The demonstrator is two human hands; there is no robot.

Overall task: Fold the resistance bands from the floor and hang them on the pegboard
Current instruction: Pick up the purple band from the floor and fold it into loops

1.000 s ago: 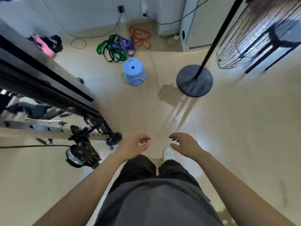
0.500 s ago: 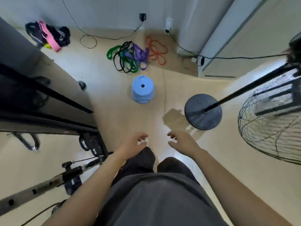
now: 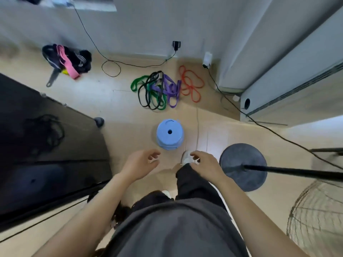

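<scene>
Resistance bands: green, black and purple, tangled in one heap on the floor near the wall. The orange band lies just beside the heap, and all are well apart from me, beyond the blue stool.
Left hand: fingers loosely curled, holding nothing.
Right hand: the same.
Pegboard: not in view.
Step, as I judge it: the approach. I should skirt the stool and keep off the fan base. The orange band looks the easiest to take first. After that I should draw single loops from the tangle rather than drag the whole heap.
</scene>
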